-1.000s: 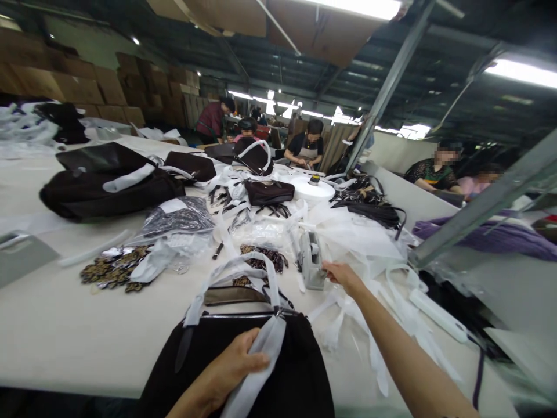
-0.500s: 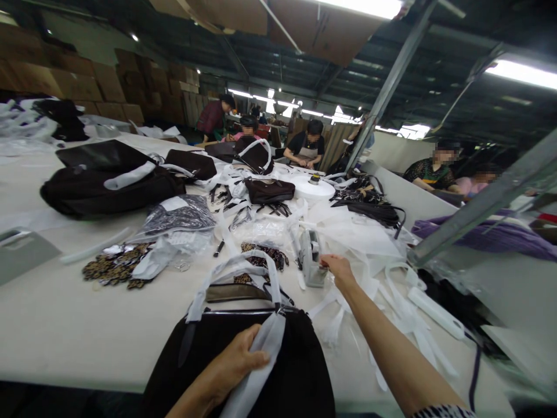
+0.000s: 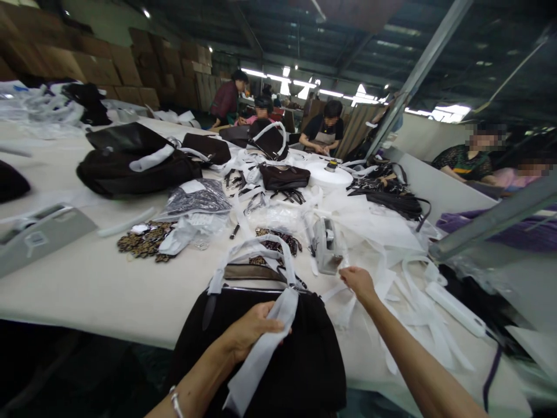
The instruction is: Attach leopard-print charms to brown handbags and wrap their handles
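A black handbag (image 3: 313,360) stands at the table's front edge, its handles (image 3: 256,242) wrapped in white sheet. My left hand (image 3: 255,328) is closed around a white wrapping strip (image 3: 261,354) that hangs down the bag's front from the handle's base. A grey tape dispenser (image 3: 327,247) is on the table beyond the bag, to the right. Just right of it, my right hand (image 3: 359,283) pinches what looks like a strip of clear tape, thin and hard to see.
Loose white wrapping strips (image 3: 418,313) lie at right, beside a white handled tool (image 3: 455,307). Leopard-print pieces (image 3: 145,241), a plastic-bagged bundle (image 3: 198,197) and another dispenser (image 3: 47,238) are at left. Dark bags (image 3: 137,168) lie farther back. A slanting metal post (image 3: 500,215) crosses the right. Several people work beyond.
My right hand has drawn back a little from the dispenser, fingers still pinched. My left hand keeps its hold on the wrapping strip. The view has turned slightly left.
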Demonstrator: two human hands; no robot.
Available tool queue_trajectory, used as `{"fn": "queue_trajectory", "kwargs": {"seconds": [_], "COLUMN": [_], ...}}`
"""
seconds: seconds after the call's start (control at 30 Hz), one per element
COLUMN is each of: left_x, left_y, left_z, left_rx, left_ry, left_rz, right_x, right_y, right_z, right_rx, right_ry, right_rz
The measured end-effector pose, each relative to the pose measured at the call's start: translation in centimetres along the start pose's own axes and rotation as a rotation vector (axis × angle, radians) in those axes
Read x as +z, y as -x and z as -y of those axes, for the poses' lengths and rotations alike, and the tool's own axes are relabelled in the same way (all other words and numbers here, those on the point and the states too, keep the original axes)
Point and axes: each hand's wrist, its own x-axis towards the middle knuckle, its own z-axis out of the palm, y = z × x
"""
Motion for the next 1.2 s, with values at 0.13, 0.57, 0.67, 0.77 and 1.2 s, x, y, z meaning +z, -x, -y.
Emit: {"fn": "queue_trajectory", "kwargs": {"seconds": [0.13,0.57,0.67,0.77,1.2], "left_x": [0.0,1.3,1.0,0.9,0.6], "left_y": [-0.1,0.0,-0.1,-0.2,-1.0], "left_z": [0.3,0.0,0.4,0.9,1.0], "left_rx": [-0.004,0.173,0.252,0.253,0.100], "left_ry": [0.037,-0.330,-0.454,-0.485,-0.068], "left_rz": [-0.003,-0.205,-0.233,-0.246,0.069], "right_x": [-0.2,6.5,6.7,6.6,6.1], "right_y": [4.3,12.5,12.0,12.0,11.6], "right_z": [3.1,7.7,7.0,6.8,2.7], "right_rx": [-0.089,-0.322,-0.289,-0.275,-0.072], "right_ry": [-0.021,0.267,0.324,0.383,0.060], "right_rz": [0.149,0.528,0.490,0.447,0.462]}}
